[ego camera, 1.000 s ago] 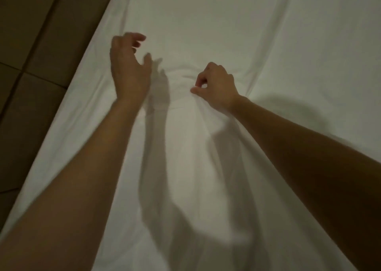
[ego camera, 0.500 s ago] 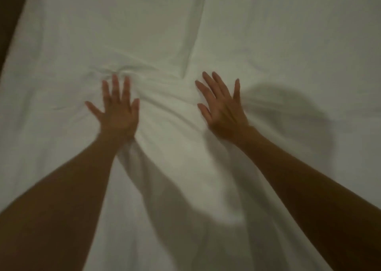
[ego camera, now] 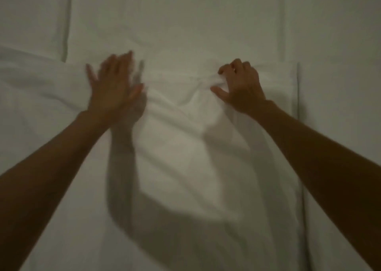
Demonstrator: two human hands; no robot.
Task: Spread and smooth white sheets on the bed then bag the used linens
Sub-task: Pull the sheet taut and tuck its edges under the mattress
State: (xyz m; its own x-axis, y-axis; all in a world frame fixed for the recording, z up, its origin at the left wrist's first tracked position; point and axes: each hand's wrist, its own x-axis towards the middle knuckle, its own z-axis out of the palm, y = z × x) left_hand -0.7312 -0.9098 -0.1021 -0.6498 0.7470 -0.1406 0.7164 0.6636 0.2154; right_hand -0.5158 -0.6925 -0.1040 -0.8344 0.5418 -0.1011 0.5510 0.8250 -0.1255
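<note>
- The plain white cotton bed sheet (ego camera: 185,178) covers pretty much the whole bed, with a bunched ridge of wrinkles running across the middle, from about 9 o'clock to 3 o'clock.
- The left hand (ego camera: 112,89) is at roughly 10 o'clock from centre, fingers (ego camera: 121,64) straight and close together. It's motion-blurred, so I honestly can't say for sure whether the palm is pressing flat or skimming just above the cloth.
- The right hand (ego camera: 241,87) is at about 1 o'clock, fingers curled in with a fold of the sheet pinched up against the thumb, right at the end of the wrinkle ridge.
- A straight hem or fold line (ego camera: 298,97) runs from 12 to 6 o'clock just right of that hand.
- My take on doing this bit well: use the pinching hand to pull the slack away toward 3 o'clock while the flat hand sweeps out toward 9. Go outward from the middle so the bunch doesn't just shift somewhere else.
- Keep the pull low and even; yanking up would probably lift the sheet off and make new creases.
- No used linens or bag in view, so the bagging looks like it comes later.
</note>
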